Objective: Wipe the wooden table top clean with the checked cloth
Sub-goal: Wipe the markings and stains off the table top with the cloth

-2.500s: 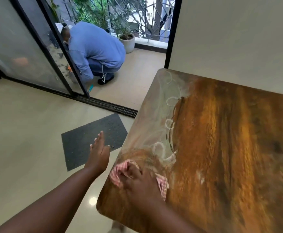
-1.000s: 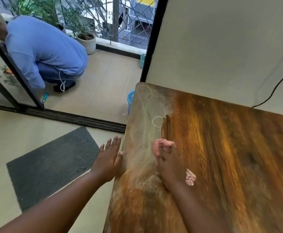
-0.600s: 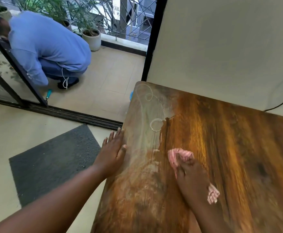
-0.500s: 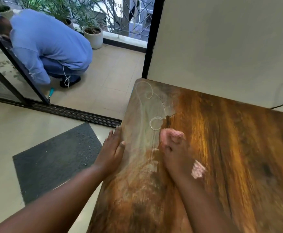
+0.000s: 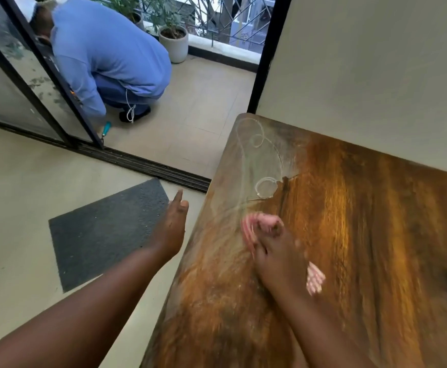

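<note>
On the left part of the wooden surface [image 5: 363,235], the right hand [image 5: 278,258] is pressing flat on the checked cloth [image 5: 254,227], grasping it under the palm and fingers; pink folds are showing beyond the fingertips and at the wrist's right side. White chalky loops [image 5: 266,185] are marking the wood just beyond the cloth. The left hand [image 5: 171,229] is hanging released, fingers extended, off the surface's left edge, above the floor near a dark mat [image 5: 102,229]. Far left, a person in a blue top [image 5: 105,49] is crouching on the balcony, beside a potted plant [image 5: 173,41].
</note>
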Action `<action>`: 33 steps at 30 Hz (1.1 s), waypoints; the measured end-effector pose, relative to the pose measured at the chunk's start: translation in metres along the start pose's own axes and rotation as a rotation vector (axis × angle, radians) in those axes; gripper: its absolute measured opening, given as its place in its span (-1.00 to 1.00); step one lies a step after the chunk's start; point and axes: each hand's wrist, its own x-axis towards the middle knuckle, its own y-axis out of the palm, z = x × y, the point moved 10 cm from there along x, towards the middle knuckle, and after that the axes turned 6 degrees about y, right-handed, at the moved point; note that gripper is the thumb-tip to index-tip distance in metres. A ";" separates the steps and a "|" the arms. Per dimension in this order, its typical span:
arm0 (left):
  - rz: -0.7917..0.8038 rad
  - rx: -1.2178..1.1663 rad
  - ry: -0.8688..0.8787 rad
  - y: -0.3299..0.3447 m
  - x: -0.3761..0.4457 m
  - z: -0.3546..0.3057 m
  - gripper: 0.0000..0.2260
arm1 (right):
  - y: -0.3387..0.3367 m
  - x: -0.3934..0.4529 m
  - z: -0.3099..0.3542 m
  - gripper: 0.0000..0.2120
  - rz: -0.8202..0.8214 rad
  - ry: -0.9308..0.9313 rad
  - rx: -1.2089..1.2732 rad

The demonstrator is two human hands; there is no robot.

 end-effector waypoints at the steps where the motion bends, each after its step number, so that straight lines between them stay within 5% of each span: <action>1: 0.010 0.012 -0.002 0.000 -0.003 0.003 -0.36 | 0.004 0.017 0.015 -0.62 0.011 0.033 0.039; 4: 0.009 -0.004 0.002 0.001 -0.012 0.005 -0.34 | 0.018 0.012 0.073 -0.61 0.099 -0.056 0.090; 10: -0.001 -0.006 -0.016 -0.016 -0.019 0.008 -0.51 | 0.032 -0.130 0.098 -0.55 0.289 -0.583 0.035; 13: 0.073 0.177 0.023 -0.018 -0.026 0.006 -0.49 | 0.035 -0.111 0.078 -0.59 0.289 -0.592 -0.028; 19: 0.195 0.465 0.180 -0.006 -0.044 -0.002 -0.38 | 0.033 -0.023 0.102 -0.61 0.151 -0.203 0.024; 27: 0.253 0.617 0.229 -0.005 -0.045 0.004 -0.35 | 0.040 -0.163 0.088 -0.56 0.256 -0.706 -0.023; 29: 0.296 0.719 0.266 -0.001 -0.046 0.004 -0.30 | 0.031 -0.130 0.063 -0.65 0.180 -0.608 -0.062; 33: 0.342 0.851 0.336 0.012 -0.048 -0.004 -0.25 | 0.006 -0.012 0.010 -0.66 0.023 -0.114 -0.027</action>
